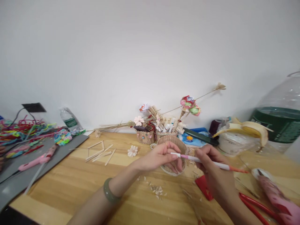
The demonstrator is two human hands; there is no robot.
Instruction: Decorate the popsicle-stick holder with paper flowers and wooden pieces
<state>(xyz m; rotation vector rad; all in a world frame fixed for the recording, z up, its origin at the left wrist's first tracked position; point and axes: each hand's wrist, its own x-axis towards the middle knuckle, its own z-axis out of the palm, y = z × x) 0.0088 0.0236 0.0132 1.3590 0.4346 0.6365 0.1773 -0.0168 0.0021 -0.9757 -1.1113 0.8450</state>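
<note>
My right hand [214,168] is closed round a slim white marker pen [221,165], held nearly level above the table. An orange tip points right and a pink section shows on the left. At the pink end, my left hand [167,154] pinches a small white cap [175,154] between thumb and fingers. Whether the cap sits on the tip or just off it, I cannot tell. Behind my left hand is a woven basket [172,142], partly hidden. A pale wooden flower [132,151] lies to the left, and wood shavings [157,190] are scattered below my hands.
Wooden sticks [99,152] lie at left, near a pink glue gun [35,163] on a grey mat [67,153]. Decorated baskets [145,137] with flowers stand by the wall. Red-handled pliers [254,204], another pink tool [274,190], a peeled banana [248,129] and a large bottle [278,120] are at right.
</note>
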